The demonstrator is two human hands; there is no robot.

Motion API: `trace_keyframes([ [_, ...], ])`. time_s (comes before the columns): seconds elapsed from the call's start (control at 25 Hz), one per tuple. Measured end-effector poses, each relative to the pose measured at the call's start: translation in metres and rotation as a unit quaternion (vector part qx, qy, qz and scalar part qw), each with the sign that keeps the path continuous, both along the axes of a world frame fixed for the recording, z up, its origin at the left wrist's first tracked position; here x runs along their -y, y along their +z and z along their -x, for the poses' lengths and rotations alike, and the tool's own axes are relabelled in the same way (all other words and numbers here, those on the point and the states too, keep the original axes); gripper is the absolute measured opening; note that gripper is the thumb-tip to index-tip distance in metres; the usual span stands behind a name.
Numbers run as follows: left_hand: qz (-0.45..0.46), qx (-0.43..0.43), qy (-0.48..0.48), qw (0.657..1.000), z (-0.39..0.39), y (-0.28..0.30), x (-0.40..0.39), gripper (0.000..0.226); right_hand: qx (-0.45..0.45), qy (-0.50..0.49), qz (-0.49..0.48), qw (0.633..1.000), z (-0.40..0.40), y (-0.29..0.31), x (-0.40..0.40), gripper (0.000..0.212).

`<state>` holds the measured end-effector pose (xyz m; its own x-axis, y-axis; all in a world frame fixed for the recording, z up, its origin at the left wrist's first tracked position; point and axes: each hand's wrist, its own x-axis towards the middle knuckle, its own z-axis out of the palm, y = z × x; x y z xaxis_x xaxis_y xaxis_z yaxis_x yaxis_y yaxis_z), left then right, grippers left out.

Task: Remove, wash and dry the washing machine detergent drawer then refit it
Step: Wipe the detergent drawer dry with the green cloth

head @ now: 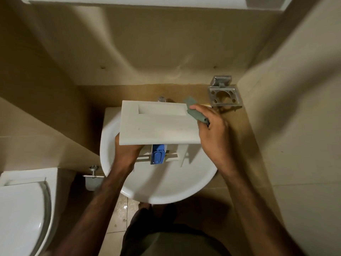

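The white detergent drawer [158, 124] is held over the round white sink [166, 187], its flat front panel with the recessed handle facing up. A blue insert [158, 156] shows under the panel's near edge. My left hand [127, 150] grips the drawer from below at its left near corner. My right hand [212, 132] holds a green scrub pad [193, 111] against the panel's right far corner. The tap [162, 99] is mostly hidden behind the drawer.
A metal toothbrush holder [224, 96] is fixed to the wall at the right of the sink. A white toilet [24, 209] stands at the lower left, with a metal valve [93, 171] beside it. Beige tiled walls close in on both sides.
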<state>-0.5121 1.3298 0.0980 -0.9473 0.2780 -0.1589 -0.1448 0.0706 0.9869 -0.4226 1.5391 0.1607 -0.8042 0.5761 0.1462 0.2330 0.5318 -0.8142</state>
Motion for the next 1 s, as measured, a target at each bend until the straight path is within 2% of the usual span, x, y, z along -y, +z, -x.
trace_keyframes([
  [0.16,0.005,0.027,0.038,0.999,0.000,0.000,0.002,0.036,0.008,-0.067,0.139,0.988,-0.034,-0.008,-0.007,0.048],
  [0.28,-0.040,0.061,0.089,0.993,0.009,0.000,0.005,0.034,0.002,-0.119,0.183,0.976,-0.050,-0.004,-0.012,0.043],
  [0.36,-0.051,0.089,0.081,0.991,0.013,0.003,0.005,0.029,-0.031,-0.108,0.197,0.974,-0.049,-0.001,-0.011,0.038],
  [0.48,-0.041,0.166,0.052,0.984,0.008,0.016,0.002,0.058,-0.068,-0.068,0.187,0.978,-0.035,0.005,-0.003,0.038],
  [0.52,-0.046,0.182,0.046,0.981,0.005,0.022,0.000,0.055,-0.082,-0.063,0.150,0.983,-0.033,0.007,0.001,0.041],
  [0.6,-0.067,0.201,0.026,0.977,0.003,0.029,-0.002,0.036,-0.128,-0.057,-0.008,0.990,-0.032,0.012,0.008,0.047],
  [0.68,-0.092,0.226,0.009,0.970,-0.002,0.040,-0.004,0.033,-0.172,-0.039,-0.173,0.969,-0.033,0.012,0.021,0.052],
  [0.72,-0.105,0.232,0.005,0.967,-0.004,0.044,-0.005,0.031,-0.186,-0.037,-0.225,0.956,-0.031,0.010,0.029,0.052],
  [0.8,-0.126,0.230,0.007,0.965,-0.007,0.050,-0.008,0.028,-0.191,-0.050,-0.270,0.942,-0.023,0.003,0.043,0.043],
  [0.88,-0.140,0.224,0.010,0.964,-0.008,0.052,-0.007,0.030,-0.151,-0.053,-0.323,0.933,-0.013,-0.007,0.049,0.030],
  [1.0,-0.154,0.253,0.019,0.955,-0.005,0.050,-0.005,0.042,-0.044,-0.035,-0.413,0.909,-0.004,-0.022,0.054,0.020],
])
